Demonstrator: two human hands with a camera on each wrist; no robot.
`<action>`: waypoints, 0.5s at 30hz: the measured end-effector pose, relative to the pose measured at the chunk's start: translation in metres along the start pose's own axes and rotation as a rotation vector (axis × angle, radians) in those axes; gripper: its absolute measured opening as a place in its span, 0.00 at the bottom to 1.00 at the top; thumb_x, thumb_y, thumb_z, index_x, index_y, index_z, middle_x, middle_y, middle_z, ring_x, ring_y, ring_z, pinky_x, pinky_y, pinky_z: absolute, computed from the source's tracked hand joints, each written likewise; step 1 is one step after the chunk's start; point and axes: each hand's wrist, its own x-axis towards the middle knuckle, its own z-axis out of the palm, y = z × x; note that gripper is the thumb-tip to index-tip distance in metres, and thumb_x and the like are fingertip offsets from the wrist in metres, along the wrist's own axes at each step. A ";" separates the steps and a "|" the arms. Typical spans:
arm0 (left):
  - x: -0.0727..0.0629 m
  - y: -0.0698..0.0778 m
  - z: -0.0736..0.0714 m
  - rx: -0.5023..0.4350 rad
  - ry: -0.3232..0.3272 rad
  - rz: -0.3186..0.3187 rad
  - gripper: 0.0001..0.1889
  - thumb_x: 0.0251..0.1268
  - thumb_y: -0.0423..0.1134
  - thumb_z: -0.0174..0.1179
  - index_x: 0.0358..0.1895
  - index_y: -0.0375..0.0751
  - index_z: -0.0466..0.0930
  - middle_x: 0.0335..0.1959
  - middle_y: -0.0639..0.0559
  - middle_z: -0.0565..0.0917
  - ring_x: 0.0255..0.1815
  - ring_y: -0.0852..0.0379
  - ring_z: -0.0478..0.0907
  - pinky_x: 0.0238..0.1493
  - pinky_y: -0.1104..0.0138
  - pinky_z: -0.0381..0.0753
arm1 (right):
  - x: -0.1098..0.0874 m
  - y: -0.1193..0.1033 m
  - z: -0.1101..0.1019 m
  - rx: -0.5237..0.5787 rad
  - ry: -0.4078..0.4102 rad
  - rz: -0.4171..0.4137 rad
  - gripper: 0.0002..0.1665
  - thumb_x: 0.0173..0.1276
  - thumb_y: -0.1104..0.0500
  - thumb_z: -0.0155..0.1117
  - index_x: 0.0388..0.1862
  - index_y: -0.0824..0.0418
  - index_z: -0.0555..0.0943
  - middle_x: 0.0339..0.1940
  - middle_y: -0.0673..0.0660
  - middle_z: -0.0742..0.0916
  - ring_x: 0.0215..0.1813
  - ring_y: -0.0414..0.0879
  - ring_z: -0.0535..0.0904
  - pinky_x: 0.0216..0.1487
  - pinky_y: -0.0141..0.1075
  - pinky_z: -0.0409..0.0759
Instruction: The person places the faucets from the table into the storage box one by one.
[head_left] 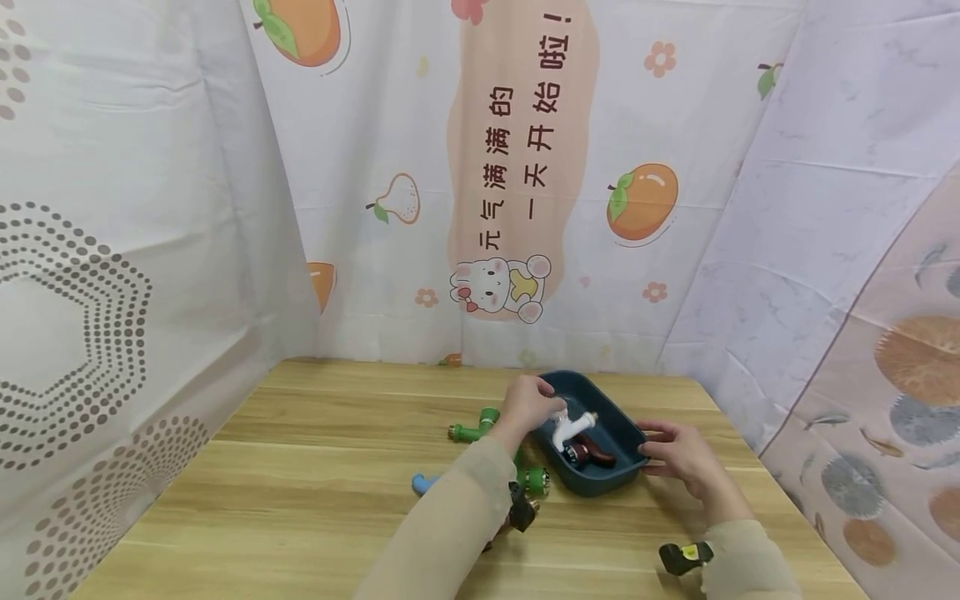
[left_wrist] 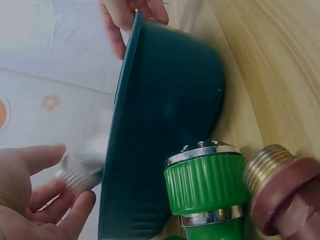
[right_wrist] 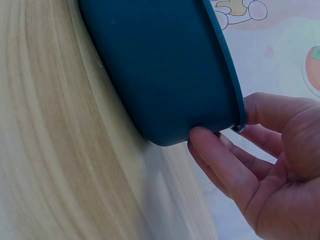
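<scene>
A dark teal plastic basin [head_left: 594, 485] sits on the wooden table. Over its inside, my left hand [head_left: 527, 406] pinches a white faucet [head_left: 574, 429] by its clear, ribbed knob [left_wrist: 82, 172] between thumb and fingers. That knob is blurred in the left wrist view. Below the white faucet, a dark red faucet [head_left: 597, 452] lies in the basin. My right hand [head_left: 678, 457] grips the basin's right end; the right wrist view shows thumb and fingers at the rim [right_wrist: 239, 112] and outer wall.
Left of the basin lie a green faucet [head_left: 472, 432] and a green ribbed fitting [head_left: 535, 482]. A dark red piece with brass thread [left_wrist: 269, 167] is beside them. Part of a blue item [head_left: 423, 483] shows past the left sleeve [head_left: 450, 517]. Printed curtains [head_left: 405, 275] enclose the table.
</scene>
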 end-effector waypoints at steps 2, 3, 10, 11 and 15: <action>0.001 0.000 -0.001 0.004 -0.007 0.005 0.14 0.60 0.43 0.75 0.45 0.41 0.88 0.39 0.54 0.85 0.39 0.57 0.80 0.44 0.62 0.82 | 0.000 0.000 0.000 0.000 -0.006 -0.005 0.33 0.69 0.72 0.62 0.71 0.79 0.66 0.59 0.78 0.78 0.47 0.57 0.85 0.45 0.52 0.86; 0.001 -0.001 -0.002 0.007 -0.008 0.010 0.14 0.61 0.43 0.74 0.46 0.41 0.88 0.40 0.54 0.85 0.40 0.57 0.80 0.45 0.62 0.82 | 0.000 -0.001 0.000 0.001 -0.002 -0.005 0.33 0.69 0.72 0.62 0.71 0.79 0.67 0.58 0.78 0.78 0.47 0.56 0.85 0.45 0.52 0.86; -0.001 0.002 -0.008 0.007 -0.026 0.036 0.15 0.62 0.43 0.73 0.48 0.40 0.87 0.43 0.53 0.86 0.44 0.55 0.81 0.48 0.61 0.82 | 0.000 -0.001 -0.001 -0.007 -0.003 -0.008 0.33 0.69 0.73 0.62 0.71 0.79 0.66 0.58 0.78 0.78 0.47 0.57 0.85 0.45 0.53 0.85; -0.002 0.002 -0.008 0.008 -0.028 0.036 0.15 0.63 0.43 0.73 0.48 0.40 0.87 0.42 0.53 0.86 0.43 0.56 0.81 0.48 0.61 0.82 | 0.000 -0.001 -0.001 -0.005 0.003 -0.003 0.32 0.69 0.73 0.62 0.70 0.79 0.67 0.58 0.78 0.78 0.47 0.57 0.85 0.46 0.53 0.85; -0.002 0.001 -0.008 0.022 -0.030 0.043 0.15 0.62 0.44 0.73 0.48 0.40 0.87 0.42 0.53 0.86 0.43 0.56 0.81 0.47 0.61 0.82 | -0.001 -0.001 0.000 -0.010 0.006 0.006 0.32 0.69 0.72 0.62 0.71 0.78 0.67 0.59 0.78 0.78 0.47 0.56 0.85 0.46 0.53 0.85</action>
